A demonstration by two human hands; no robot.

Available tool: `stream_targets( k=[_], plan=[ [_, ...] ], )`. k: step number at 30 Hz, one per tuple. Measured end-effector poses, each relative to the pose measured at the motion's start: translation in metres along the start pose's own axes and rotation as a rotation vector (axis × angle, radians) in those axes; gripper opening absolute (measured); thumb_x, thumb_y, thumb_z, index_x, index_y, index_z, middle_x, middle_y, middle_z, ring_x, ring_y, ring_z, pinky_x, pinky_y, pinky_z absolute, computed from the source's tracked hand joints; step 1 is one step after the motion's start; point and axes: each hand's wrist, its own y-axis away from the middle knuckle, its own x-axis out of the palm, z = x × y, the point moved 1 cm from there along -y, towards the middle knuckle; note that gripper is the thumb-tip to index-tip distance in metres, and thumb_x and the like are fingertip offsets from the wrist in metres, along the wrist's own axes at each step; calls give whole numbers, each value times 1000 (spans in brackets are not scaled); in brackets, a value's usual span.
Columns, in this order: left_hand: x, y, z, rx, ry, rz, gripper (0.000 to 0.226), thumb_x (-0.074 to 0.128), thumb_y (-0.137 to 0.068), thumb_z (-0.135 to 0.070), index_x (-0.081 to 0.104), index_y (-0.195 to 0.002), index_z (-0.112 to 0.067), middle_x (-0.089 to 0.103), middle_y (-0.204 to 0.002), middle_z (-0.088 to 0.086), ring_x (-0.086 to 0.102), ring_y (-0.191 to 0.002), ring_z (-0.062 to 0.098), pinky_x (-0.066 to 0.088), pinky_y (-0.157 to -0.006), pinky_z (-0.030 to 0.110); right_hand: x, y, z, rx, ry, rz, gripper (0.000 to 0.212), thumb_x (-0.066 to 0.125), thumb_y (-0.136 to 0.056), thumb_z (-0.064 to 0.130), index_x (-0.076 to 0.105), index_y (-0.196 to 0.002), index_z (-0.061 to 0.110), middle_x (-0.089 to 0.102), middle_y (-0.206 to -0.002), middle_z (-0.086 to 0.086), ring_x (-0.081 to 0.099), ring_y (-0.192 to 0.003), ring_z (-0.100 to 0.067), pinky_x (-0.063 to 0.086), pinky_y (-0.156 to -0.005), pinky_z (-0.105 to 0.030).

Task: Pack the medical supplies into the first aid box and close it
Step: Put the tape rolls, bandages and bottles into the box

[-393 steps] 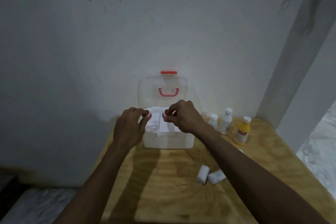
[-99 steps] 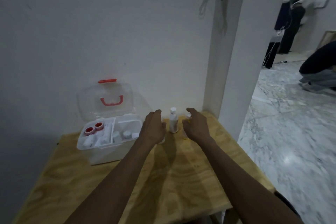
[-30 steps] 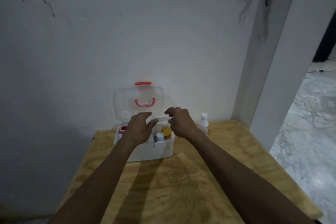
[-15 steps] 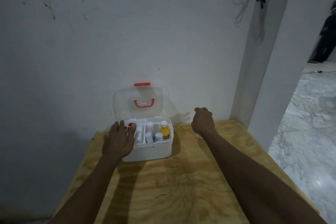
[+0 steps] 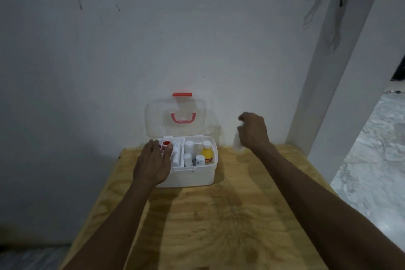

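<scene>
Right hand (image 5: 253, 132): curled around a blurred white bottle (image 5: 238, 146), its shape hard to make out, right of the first aid box (image 5: 192, 174). Left hand (image 5: 153, 165): fingers spread, resting on the box's left rim, partly hiding red-capped items (image 5: 166, 143). Box: lid (image 5: 175, 116) upright, on plywood table (image 5: 219, 226) against white wall (image 5: 153, 39).

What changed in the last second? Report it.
The right hand left the box, went to the white bottle beside it, closed on it and has raised it off the table. The left hand dropped to the box's left end and rests there. The lid is still open; the yellow bottle stays inside.
</scene>
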Motion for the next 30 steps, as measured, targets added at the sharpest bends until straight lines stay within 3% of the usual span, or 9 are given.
stream_targets(
  k=[4,10,20,24,30],
  plan=[
    [2,-1,2,2,8,-5,71,18,-97,-58,27,-150,-10,24,-160,10,21,-148,26,25,-117,46,-25,-13,52,-154,-92,-55,33,61,-89,6,65,-122,4,64,-126,-17,62,-112,-30,47,-95,-35],
    [3,-2,2,-1,-4,-21,70,17,-97,-57,29,-149,-12,26,-160,9,23,-148,26,25,-116,45,0,-10,96,-274,-112,48,35,65,-88,7,65,-122,3,65,-125,-16,62,-112,-29,48,-93,-33],
    [13,-7,12,6,-27,-23,73,9,-95,-60,26,-151,-17,23,-161,5,17,-150,23,20,-119,43,58,-1,88,-232,-37,295,40,75,-81,3,66,-120,3,66,-120,-14,65,-103,-27,51,-85,-27],
    [17,-11,17,25,-51,-32,82,-4,-88,-66,31,-150,-24,25,-161,3,17,-150,21,20,-119,42,70,-3,82,-222,17,367,39,81,-75,4,69,-113,4,67,-114,-12,64,-100,-25,51,-82,-26],
    [16,-10,15,1,-24,-18,75,5,-93,-62,28,-151,-20,22,-162,3,14,-150,20,18,-120,43,77,-7,82,-183,38,417,37,84,-73,8,70,-107,3,67,-110,-12,64,-96,-25,54,-82,-28]
  ],
)
